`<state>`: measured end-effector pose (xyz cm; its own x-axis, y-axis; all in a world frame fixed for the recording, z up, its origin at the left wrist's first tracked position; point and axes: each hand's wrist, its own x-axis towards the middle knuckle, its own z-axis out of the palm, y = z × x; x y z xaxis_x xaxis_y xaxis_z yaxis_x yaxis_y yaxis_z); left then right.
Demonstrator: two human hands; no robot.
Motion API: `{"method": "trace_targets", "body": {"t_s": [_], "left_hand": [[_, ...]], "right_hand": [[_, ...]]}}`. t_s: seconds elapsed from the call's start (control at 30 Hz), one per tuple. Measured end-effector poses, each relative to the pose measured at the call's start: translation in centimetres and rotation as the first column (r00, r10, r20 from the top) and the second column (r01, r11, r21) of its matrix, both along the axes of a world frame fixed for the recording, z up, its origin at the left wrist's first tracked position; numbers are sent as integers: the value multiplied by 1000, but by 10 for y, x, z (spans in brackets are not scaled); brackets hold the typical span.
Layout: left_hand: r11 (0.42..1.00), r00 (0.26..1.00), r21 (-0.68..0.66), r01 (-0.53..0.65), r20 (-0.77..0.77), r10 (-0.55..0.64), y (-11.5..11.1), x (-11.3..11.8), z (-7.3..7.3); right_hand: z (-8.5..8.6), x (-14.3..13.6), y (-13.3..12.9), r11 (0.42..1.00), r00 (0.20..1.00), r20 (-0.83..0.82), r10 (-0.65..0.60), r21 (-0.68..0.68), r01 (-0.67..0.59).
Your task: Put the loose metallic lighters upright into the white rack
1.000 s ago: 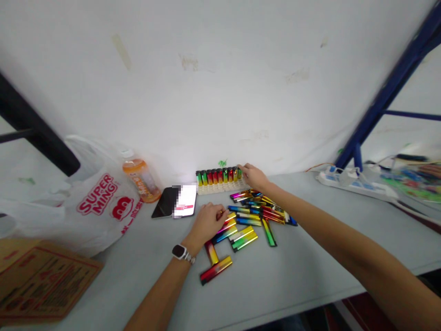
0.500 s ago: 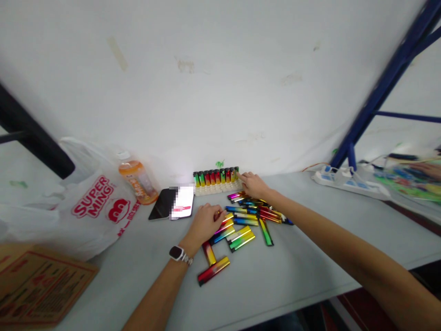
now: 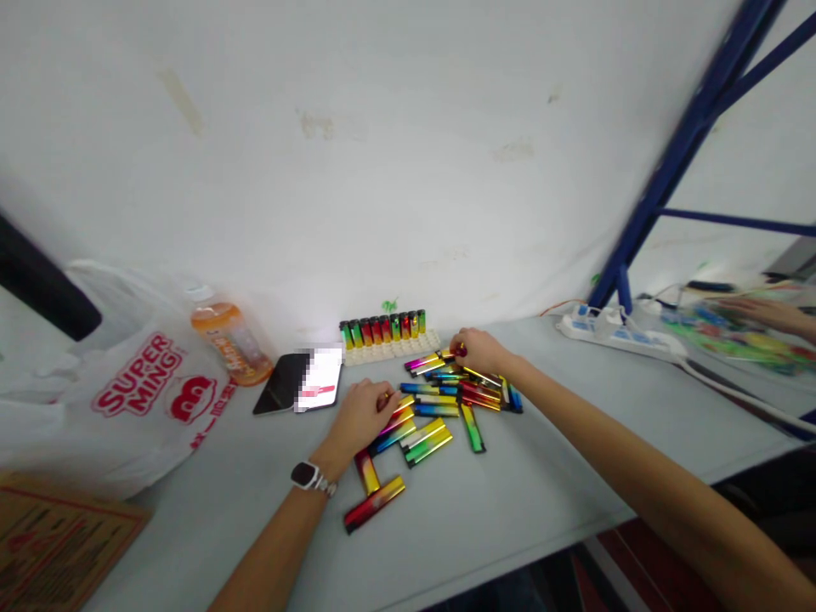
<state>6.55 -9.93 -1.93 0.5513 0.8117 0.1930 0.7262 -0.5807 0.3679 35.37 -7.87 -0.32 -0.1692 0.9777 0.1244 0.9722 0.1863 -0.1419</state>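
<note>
My left hand (image 3: pixel 362 418), with a watch (image 3: pixel 311 477) on its wrist, is curled beside the left side of a loose pile of shiny multicoloured lighters (image 3: pixel 437 408). A dark red end, seemingly of a lighter, shows at its fingertips. Over the back right of the pile, my right hand (image 3: pixel 481 352) is closed on a red lighter (image 3: pixel 460 348), mostly hidden by the fingers. Behind the pile stands a row of upright lighters (image 3: pixel 383 328) along the back of a cream holder (image 3: pixel 392 349). A red-and-gold lighter (image 3: pixel 375 503) lies nearest the front.
A phone with a lit screen (image 3: pixel 322 378) and a dark tablet-like device (image 3: pixel 281 384) lie left of the holder. Further left are an orange drink bottle (image 3: pixel 230 336), a white plastic bag (image 3: pixel 146 399) and a cardboard box (image 3: pixel 64 540). Power strips (image 3: pixel 618 336) and another person's hand (image 3: pixel 765 313) are at right.
My right hand has drawn back from the right end of the upright row to the pile and now grips a red lighter. My left hand stays by the pile. The view has shifted slightly right.
</note>
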Motion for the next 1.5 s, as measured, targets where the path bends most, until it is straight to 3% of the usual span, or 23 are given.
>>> {"method": "trace_targets", "body": {"t_s": [0.1, 0.2, 0.27, 0.33, 0.4, 0.5, 0.63, 0.83, 1.03, 1.17, 1.23, 1.4, 1.43, 1.5], "left_hand": [[1000, 1000, -5, -2, 0, 2, 0, 1, 1], [1000, 1000, -17, 3, -2, -3, 0, 2, 1], [1000, 1000, -21, -1, -6, 1, 0, 2, 1], [1000, 1000, -11, -3, -5, 3, 0, 1, 0], [1000, 1000, 8, -2, 4, 1, 0, 0, -1], [1000, 1000, 27, -4, 18, 4, 0, -1, -3], [1000, 1000, 27, -15, 11, 15, 0, -2, -3], [999, 1000, 35, -16, 11, 16, 1, -1, -5], [1000, 1000, 27, -13, 16, 13, 1, -1, -5], [999, 1000, 28, -17, 12, 17, 1, -1, -6], [1000, 1000, 29, -10, 17, 10, 1, -1, -6], [1000, 1000, 28, -13, 19, 13, 1, -1, -5], [1000, 1000, 27, -15, 19, 15, 1, -1, -5], [999, 1000, 26, -19, 21, 18, 1, -1, -5]], "right_hand": [[1, -3, 1, 996, 998, -34, 47, 74, -44], [1, -10, 0, 987, 964, -250, 96, 146, -60], [1, -18, -2, 984, 868, -480, 129, 169, -53], [2, -30, -5, 986, 717, -680, 156, 149, -73], [4, -44, -10, 986, 595, -786, 167, 120, -119], [5, -64, -19, 979, 566, -799, 202, 164, -119], [-4, -78, -25, 979, 549, -819, 167, 202, 2], [-23, -79, -25, 981, 339, -937, 85, 138, 135], [-20, -83, -35, 987, 401, -907, 125, 156, 45], [-23, -86, -35, 975, 400, -905, 145, 200, 101], [-25, -89, -34, 967, 335, -930, 148, 207, 146], [-21, -97, -36, 999, -12, -999, 48, 48, 27], [-19, -98, -38, 1000, -40, -999, 26, 26, -4], [-17, -98, -41, 1000, -13, -1000, 10, 10, -9]]}}
